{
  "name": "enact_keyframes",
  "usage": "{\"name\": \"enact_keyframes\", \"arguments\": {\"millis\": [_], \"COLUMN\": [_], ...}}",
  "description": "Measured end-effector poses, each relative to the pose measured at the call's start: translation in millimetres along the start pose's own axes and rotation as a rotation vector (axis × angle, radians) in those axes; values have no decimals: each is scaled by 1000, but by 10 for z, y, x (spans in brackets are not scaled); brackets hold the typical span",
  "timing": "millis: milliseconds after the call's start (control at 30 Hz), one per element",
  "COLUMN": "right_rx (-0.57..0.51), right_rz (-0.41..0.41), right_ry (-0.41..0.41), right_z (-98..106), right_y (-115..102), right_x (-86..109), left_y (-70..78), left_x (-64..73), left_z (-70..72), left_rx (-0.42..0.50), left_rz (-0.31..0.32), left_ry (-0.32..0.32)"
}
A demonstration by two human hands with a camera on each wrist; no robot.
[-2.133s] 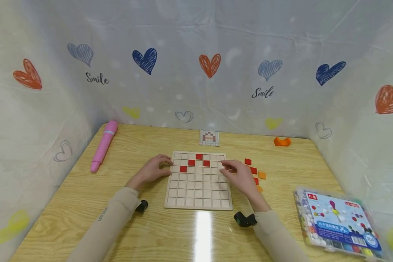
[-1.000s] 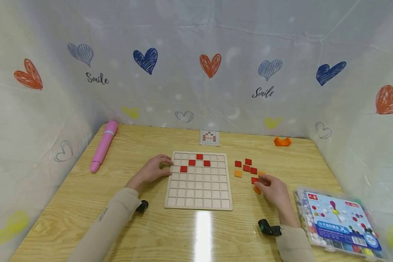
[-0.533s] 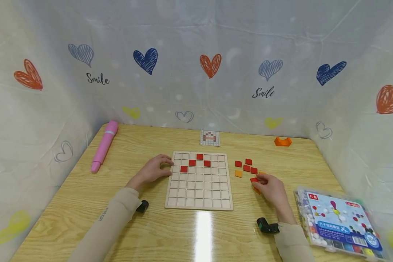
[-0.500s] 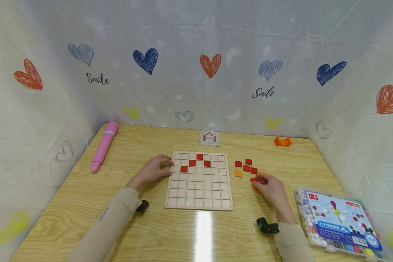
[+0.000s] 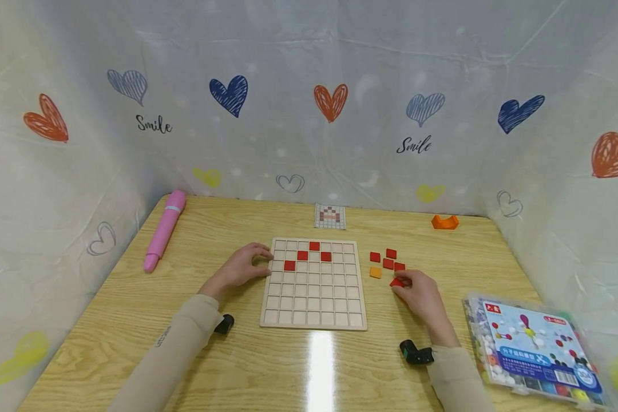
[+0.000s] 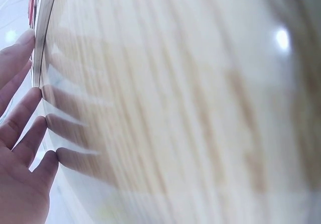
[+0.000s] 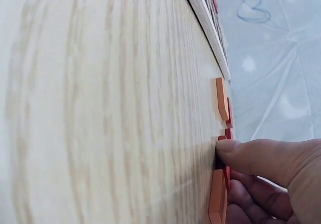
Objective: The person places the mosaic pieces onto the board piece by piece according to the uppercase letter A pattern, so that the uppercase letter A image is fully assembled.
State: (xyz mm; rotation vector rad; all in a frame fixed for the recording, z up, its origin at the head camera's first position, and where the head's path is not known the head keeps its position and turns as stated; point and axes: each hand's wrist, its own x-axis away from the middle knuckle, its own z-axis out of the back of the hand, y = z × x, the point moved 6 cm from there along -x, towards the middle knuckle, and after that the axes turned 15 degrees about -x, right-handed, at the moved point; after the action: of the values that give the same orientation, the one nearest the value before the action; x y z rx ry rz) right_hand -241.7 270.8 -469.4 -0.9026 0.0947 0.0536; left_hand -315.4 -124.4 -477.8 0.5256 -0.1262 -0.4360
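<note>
A wooden grid board point(image 5: 314, 300) lies mid-table with several red tiles set in its upper cells, one of them a red tile point(image 5: 289, 265) on the left. My left hand point(image 5: 239, 266) rests at the board's left edge, fingertips right along its side in the left wrist view. Between thumb and fingers my right hand point(image 5: 421, 293) pinches a red tile point(image 5: 396, 282), tilted up close over the table. Just beyond it lie several loose red tiles point(image 5: 375, 257) and an orange tile point(image 5: 375, 272). The right wrist view shows another orange tile point(image 7: 217, 196) below my thumb.
A small card point(image 5: 330, 217) with a printed grid pattern lies behind the board. To the left is a pink stick-shaped object point(image 5: 165, 230). An orange notched piece point(image 5: 445, 222) sits at the back right, a boxed molecule model set point(image 5: 538, 349) at the front right.
My right hand has moved from the board's right edge to the loose tiles, taken hold of a red one and drawn slightly left with it. The left hand stays put.
</note>
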Motion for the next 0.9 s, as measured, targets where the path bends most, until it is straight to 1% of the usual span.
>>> {"name": "enact_keyframes", "arguments": {"millis": [133, 233, 400, 533, 633, 700, 800, 900], "right_rx": [4, 11, 25, 44, 58, 56, 33, 20], "right_rz": [27, 30, 33, 57, 76, 80, 69, 77], "right_ry": [-18, -27, -30, -31, -30, -30, -28, -31], "right_z": [-39, -56, -42, -32, -26, -22, -13, -10], "right_y": [-35, -47, -59, -56, -60, -71, -89, -132], "right_x": [-22, -24, -1, 16, 24, 23, 6, -28], "left_y": [-2, -3, 11, 37, 40, 33, 33, 37], "left_x": [0, -3, -1, 11, 15, 14, 16, 26], "left_z": [0, -3, 8, 23, 26, 23, 19, 19], "left_rx": [0, 1, 1, 2, 4, 7, -1, 0], "left_rz": [5, 2, -3, -8, 5, 16, 10, 5], "left_ry": [-6, -8, -3, 2, 1, -1, 0, -2]}}
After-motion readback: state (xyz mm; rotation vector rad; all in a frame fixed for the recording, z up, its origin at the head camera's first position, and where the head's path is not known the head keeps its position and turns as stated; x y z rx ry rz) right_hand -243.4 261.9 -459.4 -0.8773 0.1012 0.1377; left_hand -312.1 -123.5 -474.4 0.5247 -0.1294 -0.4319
